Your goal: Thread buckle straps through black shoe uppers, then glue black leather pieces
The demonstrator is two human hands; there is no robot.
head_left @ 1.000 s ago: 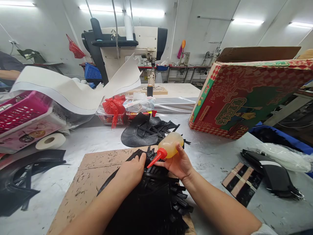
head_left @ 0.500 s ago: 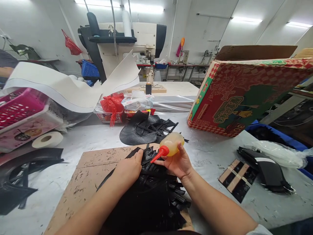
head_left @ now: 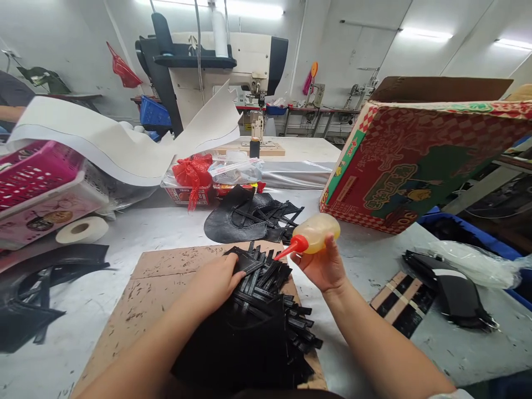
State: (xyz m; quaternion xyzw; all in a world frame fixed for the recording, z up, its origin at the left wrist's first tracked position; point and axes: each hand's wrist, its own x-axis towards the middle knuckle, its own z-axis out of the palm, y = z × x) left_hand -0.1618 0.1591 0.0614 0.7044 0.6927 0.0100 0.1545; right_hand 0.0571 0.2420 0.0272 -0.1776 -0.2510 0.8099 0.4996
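Observation:
My right hand (head_left: 322, 267) is wrapped round a squeeze bottle (head_left: 318, 233) of yellowish liquid. The bottle lies tilted, its red nozzle pointing down left, close to the black strips. My left hand (head_left: 218, 280) grips the edge of a black leather piece (head_left: 245, 260) with woven straps, thumb on top. Beneath lie more black pieces (head_left: 241, 352) with strap ends sticking out to the right, on a brown cardboard sheet (head_left: 153, 282). Another black strapped piece (head_left: 235, 219) rests just behind the cardboard.
Behind stands a sewing machine (head_left: 220, 66). A red patterned carton (head_left: 415, 166) is at the right, near a striped block (head_left: 403, 302) and black parts (head_left: 461, 293). On the left are a pink basket (head_left: 41, 172), a tape roll (head_left: 82, 229) and a black piece (head_left: 25, 293).
My right hand has moved the bottle right and slightly up, off the straps under its nozzle. My left hand has shifted slightly left, and more of the woven straps shows.

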